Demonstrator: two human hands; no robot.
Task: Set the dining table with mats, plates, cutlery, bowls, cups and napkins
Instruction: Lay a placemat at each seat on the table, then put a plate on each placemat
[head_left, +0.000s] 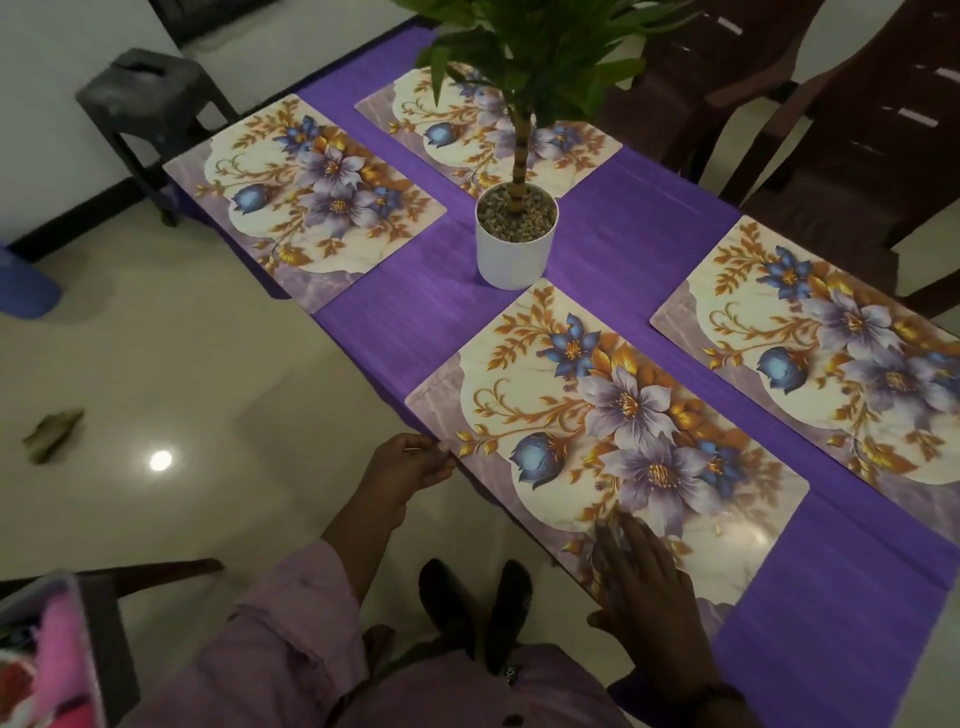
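Mats cover the purple tablecloth (597, 218) in the head view, four of them, all with the same flower print. The near mat (613, 426) is the one in hand; its long axis runs from about ten o'clock down to four o'clock, along the table's near edge. The left hand (410, 467) sits at its nine o'clock corner, fingers narrowed into a pinch on the mat's edge. The right hand (644, 587) lies at the mat's six o'clock edge, fingers spread fairly wide and flat on the surface, pressing rather than gripping. Both hands touch the mat, so neither is nearer; my judgement is that any squaring-up turns on sliding it along that long axis, away from the white plant pot (514, 244), which stands just beside the mat's twelve o'clock corner.

The other three mats lie at ten o'clock (306, 197), at twelve behind the plant (467, 130), and at two o'clock (831, 343); that last one is cut off by the picture's right side. No plates, cutlery, bowls, cups or napkins show on the table. At seven o'clock something pink in a tray (47, 654) is cropped and too blurred to name. Dark chairs (857, 130) stand at one o'clock.
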